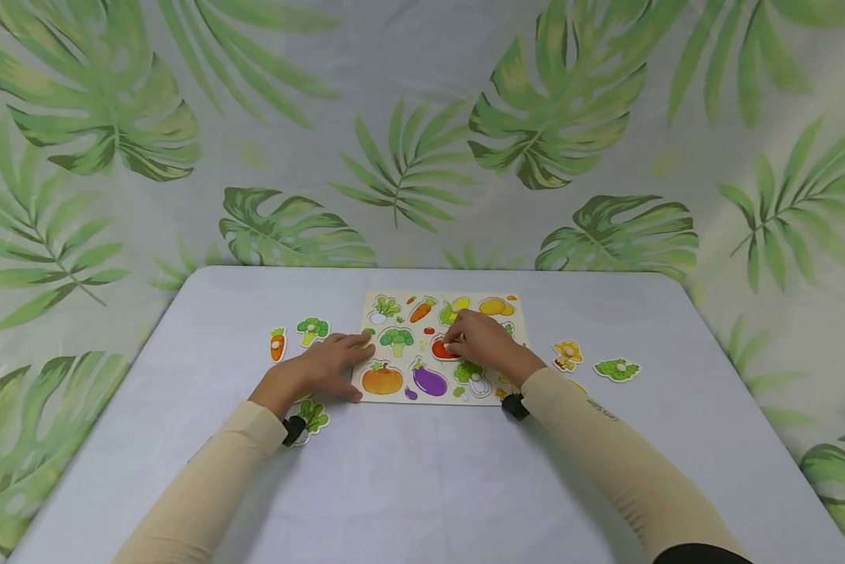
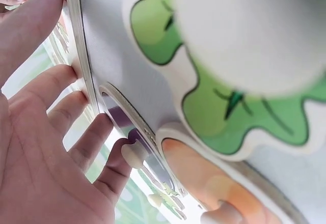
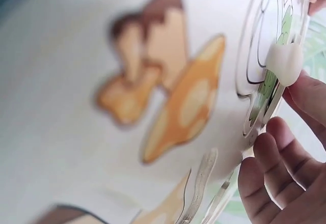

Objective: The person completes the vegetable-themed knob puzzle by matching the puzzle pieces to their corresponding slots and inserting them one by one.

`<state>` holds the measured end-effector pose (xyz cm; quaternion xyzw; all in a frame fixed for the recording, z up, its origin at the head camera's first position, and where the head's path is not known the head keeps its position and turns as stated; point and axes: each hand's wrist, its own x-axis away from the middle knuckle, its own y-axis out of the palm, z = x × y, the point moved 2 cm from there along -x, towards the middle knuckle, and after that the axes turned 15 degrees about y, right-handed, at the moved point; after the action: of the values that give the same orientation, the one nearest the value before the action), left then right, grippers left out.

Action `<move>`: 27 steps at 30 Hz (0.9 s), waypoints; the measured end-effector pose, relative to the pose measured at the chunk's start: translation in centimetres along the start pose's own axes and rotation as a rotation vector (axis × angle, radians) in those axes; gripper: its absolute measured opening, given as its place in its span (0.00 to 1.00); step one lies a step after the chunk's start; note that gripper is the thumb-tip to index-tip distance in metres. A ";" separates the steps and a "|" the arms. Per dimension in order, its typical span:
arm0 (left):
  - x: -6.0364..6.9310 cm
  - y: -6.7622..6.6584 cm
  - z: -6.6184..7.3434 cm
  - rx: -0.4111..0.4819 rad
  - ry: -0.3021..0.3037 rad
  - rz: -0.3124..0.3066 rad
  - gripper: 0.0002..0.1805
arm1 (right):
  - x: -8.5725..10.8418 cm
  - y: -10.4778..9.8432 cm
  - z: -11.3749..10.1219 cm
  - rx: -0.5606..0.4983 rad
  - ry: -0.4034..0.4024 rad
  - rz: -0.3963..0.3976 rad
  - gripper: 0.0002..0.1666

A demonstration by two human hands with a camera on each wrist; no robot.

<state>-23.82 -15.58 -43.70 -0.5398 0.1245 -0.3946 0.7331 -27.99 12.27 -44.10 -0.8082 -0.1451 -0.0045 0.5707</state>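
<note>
- On the table (image 1: pixel 422 486), a puzzle board (image 1: pixel 474 298) holds a knobbed bok choy (image 1: pixel 474 379), bottom row.
- Left hand (image 1: pixel 332 364): fingers spread, touching the board's left edge.
- Right hand (image 1: pixel 487 340): pinching the tomato (image 1: pixel 440 351), middle row.

On the table (image 1: pixel 422 486), the puzzle board (image 1: pixel 436 400) lies toward the far side. Left of it lie the carrot piece (image 1: pixel 277 345) and broccoli piece (image 1: pixel 312 330) (a leafy piece (image 1: pixel 314 416) before them); right, the mushroom piece (image 1: pixel 567 356), another piece (image 1: pixel 616 370) farther right.
</note>
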 end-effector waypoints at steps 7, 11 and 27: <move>0.0 -0.1 -0.1 -0.001 0.007 0.006 0.47 | 0.1 -0.2 0.4 -0.038 -0.008 0.009 0.09; -0.1 -0.1 -0.2 -0.008 0.017 0.005 0.47 | 0.1 0.0 0.9 -0.079 0.002 0.005 0.08; 0.1 0.2 -0.3 -0.010 0.027 0.001 0.47 | -0.5 0.0 0.6 -0.025 0.006 -0.045 0.08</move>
<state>-23.91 -15.83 -43.95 -0.5377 0.1367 -0.4011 0.7289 -28.59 12.69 -44.43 -0.8119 -0.1616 -0.0219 0.5606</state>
